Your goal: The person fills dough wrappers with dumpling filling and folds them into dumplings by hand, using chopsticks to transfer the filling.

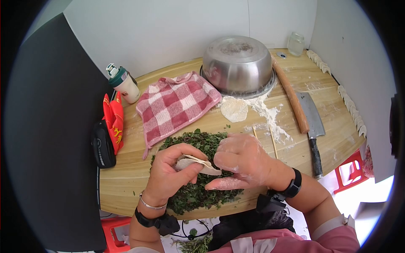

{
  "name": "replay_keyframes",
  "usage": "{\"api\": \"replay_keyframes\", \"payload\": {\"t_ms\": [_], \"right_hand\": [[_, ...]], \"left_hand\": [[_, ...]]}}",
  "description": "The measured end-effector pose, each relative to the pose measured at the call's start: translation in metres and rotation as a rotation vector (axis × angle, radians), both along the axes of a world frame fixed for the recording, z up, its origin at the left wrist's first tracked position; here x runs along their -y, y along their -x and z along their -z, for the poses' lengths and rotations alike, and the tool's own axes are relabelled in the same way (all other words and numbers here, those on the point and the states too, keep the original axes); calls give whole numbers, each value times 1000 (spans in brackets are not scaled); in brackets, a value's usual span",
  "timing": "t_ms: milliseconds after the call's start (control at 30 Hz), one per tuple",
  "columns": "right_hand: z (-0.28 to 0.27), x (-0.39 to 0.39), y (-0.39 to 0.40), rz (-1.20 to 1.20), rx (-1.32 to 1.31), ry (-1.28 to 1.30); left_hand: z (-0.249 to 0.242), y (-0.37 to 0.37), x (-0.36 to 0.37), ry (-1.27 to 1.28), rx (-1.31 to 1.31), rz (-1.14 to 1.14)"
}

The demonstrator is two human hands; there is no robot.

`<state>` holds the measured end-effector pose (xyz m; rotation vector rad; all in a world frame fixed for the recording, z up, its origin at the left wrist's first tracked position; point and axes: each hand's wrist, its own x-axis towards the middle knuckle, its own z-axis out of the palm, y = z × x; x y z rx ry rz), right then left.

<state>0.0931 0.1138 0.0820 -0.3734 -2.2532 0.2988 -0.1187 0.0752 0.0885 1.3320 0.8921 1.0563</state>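
My left hand is closed around a folded dumpling, its thumb and fingers pinching the pale wrapper. The wrapper's edges look partly apart along the top. Just to the right, my right hand is dusted with flour. Its thumb is stretched away from the curled fingers, close to the dumpling's right tip, with nothing seen between them. Beneath both hands lies a heap of chopped green leaves. Two thin chopsticks pass behind my right hand, which hides part of them.
Behind are a checked cloth, round wrapper, spilled flour and upturned metal basin. A rolling pin and cleaver lie right. Finished dumplings line the right edge. A bottle stands left; a jar, back right.
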Motion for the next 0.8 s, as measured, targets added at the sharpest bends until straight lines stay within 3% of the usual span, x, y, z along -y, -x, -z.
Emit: {"api": "replay_keyframes", "payload": {"t_ms": [367, 467, 800], "right_hand": [[14, -4, 8, 38, -3, -55], [14, -5, 9, 59, -36, -78], [2, -2, 2, 54, -15, -39]], "left_hand": [[-4, -1, 2, 29, -167, 20], [-1, -4, 1, -15, -15, -1], [-1, -1, 1, -12, -69, 45]]}}
